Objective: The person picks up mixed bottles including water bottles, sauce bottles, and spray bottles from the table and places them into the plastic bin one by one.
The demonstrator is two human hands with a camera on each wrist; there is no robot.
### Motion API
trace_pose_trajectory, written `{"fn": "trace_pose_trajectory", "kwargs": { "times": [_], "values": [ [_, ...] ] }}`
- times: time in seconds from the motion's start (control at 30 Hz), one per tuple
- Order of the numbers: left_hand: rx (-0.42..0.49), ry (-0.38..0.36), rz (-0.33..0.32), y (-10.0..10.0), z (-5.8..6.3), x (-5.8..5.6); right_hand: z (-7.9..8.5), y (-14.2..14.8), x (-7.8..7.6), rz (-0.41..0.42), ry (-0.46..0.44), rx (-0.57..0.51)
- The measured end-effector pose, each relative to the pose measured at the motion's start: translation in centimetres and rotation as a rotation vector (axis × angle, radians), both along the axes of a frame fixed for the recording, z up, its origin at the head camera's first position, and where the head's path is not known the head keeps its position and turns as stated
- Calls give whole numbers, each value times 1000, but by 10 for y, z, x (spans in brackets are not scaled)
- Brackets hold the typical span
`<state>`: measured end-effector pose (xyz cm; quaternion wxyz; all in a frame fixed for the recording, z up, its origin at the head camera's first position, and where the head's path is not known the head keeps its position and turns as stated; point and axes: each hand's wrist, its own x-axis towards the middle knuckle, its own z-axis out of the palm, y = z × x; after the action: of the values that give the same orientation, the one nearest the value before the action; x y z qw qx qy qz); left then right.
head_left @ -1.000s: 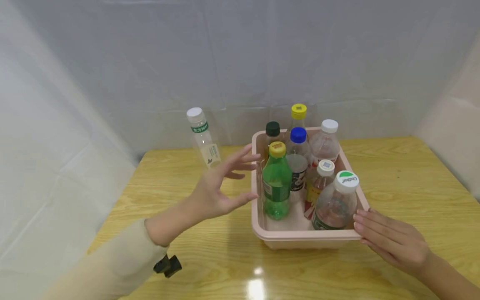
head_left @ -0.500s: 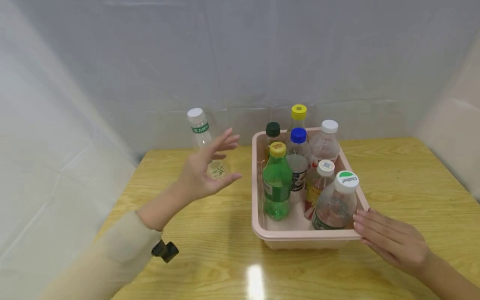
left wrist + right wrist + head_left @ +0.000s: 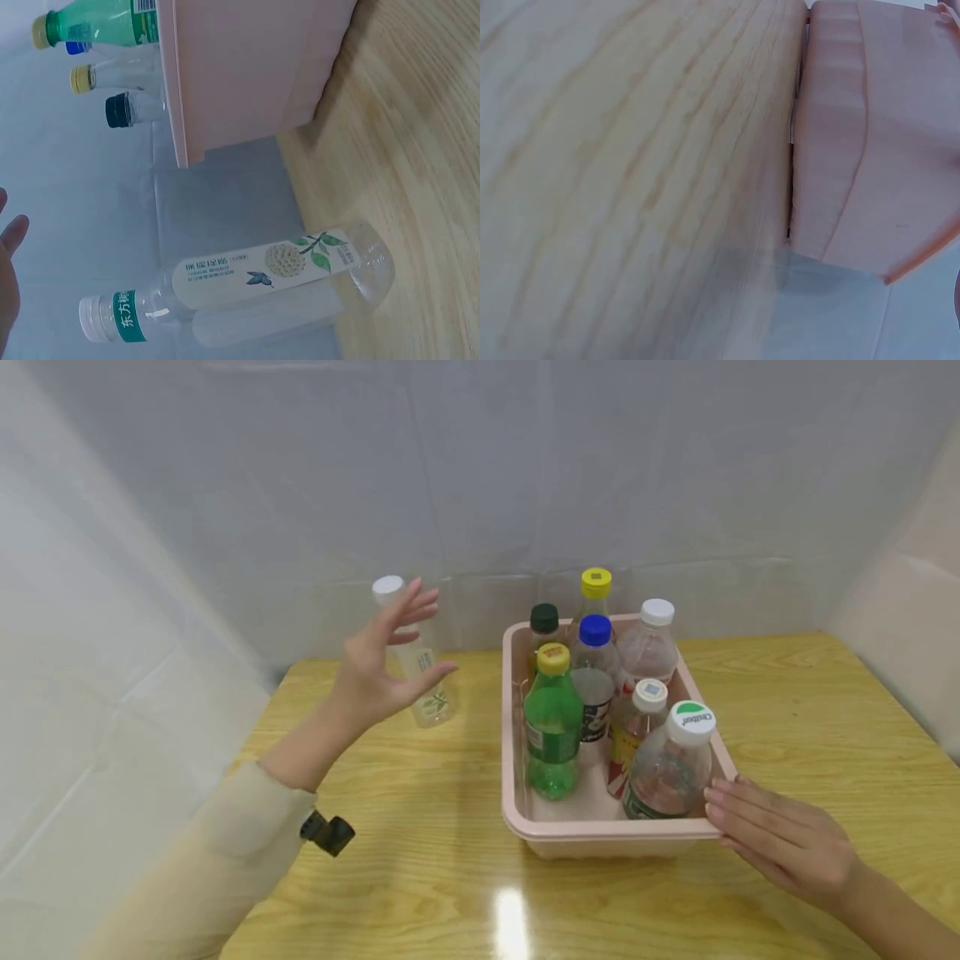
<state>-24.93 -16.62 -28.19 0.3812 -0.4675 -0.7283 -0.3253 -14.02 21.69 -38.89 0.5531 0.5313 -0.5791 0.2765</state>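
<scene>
A clear plastic bottle [image 3: 433, 700] with a white cap and a pale flower label stands on the table, left of the pink basin [image 3: 517, 814]. In the head view my left hand [image 3: 378, 664] overlaps its upper part, fingers and thumb spread wide, holding nothing. The left wrist view shows the whole bottle [image 3: 270, 281], with a green band at its neck and my fingers [image 3: 11, 240] apart from it. My right hand [image 3: 787, 839] rests its extended fingers on the basin's near right corner. Several bottles stand inside, among them a green bottle [image 3: 553, 735] with a yellow cap.
Also in the basin are a blue-capped bottle [image 3: 595, 685], a white-capped bottle [image 3: 648, 647] and a wide bottle [image 3: 670, 768] near my right hand. The wooden table [image 3: 420, 877] ends at a grey sheet [image 3: 480, 485] hanging behind it.
My left hand has moved left and up from the basin's left rim to the clear bottle, fingers still spread. My right hand has stayed at the basin's corner.
</scene>
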Motion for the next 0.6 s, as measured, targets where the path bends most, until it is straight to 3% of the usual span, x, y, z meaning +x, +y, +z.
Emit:
{"fn": "trace_pose_trajectory", "kwargs": {
  "times": [0.37,0.6],
  "values": [
    [14,184,121,-2,6,-22,1,0,0,-9,10,-5],
    [86,102,216,-10,10,-30,1,0,0,-11,12,2]
  ]
}}
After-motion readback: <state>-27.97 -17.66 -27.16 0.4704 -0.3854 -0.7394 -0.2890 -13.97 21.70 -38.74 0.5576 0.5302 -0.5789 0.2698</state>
